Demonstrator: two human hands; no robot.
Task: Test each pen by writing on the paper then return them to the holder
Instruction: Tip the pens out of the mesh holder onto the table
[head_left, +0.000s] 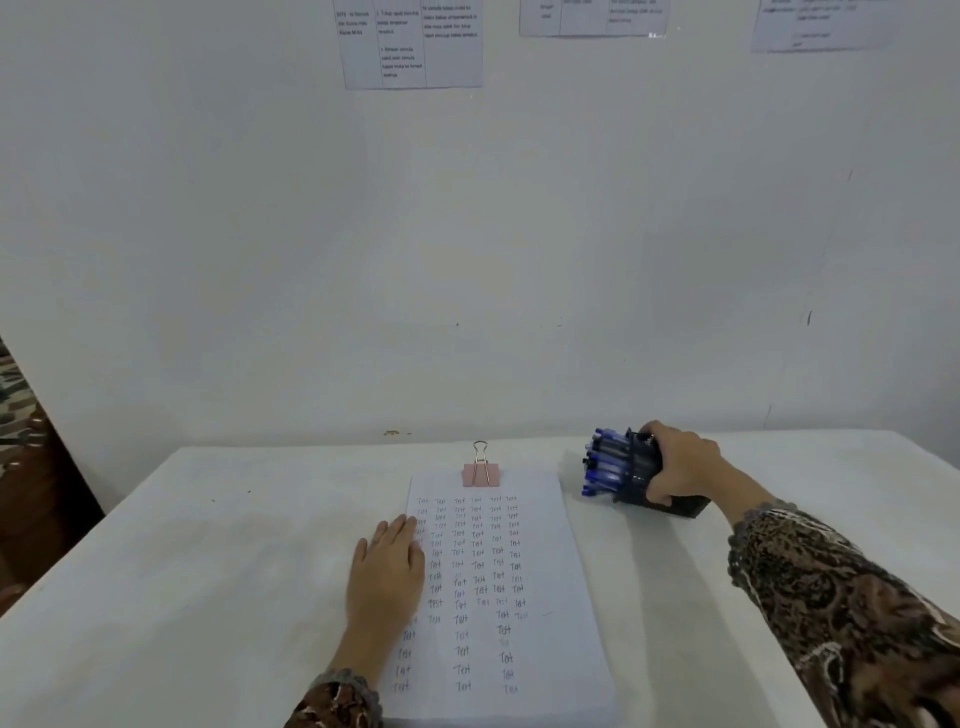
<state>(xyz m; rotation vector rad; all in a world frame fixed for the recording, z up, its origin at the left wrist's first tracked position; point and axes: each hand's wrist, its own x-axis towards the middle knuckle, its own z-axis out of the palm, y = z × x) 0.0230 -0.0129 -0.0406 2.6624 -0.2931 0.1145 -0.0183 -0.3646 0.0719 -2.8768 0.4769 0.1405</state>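
Holder (642, 467) in right hand (681, 462), left hand (387, 566) flat

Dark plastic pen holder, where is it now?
Head view: the dark pen holder is tipped on the white table's far right, gripped by the right hand, right of the white paper.

The bench (208, 545) shows a broad bare stretch left of the left hand (387, 566), which lies flat on the left edge of the paper (545, 597) and blocks that side. At the paper's far edge sits a binder clip (481, 470), its wire loop pointing toward the wall (467, 260) that closes the back. On the right, the holder (685, 509), tipped over under the gripping right hand (680, 462), aims its pens (602, 462) leftward. A narrow bare strip seems to separate their tips from the paper. The right sleeve (831, 597) crosses the near right corner.
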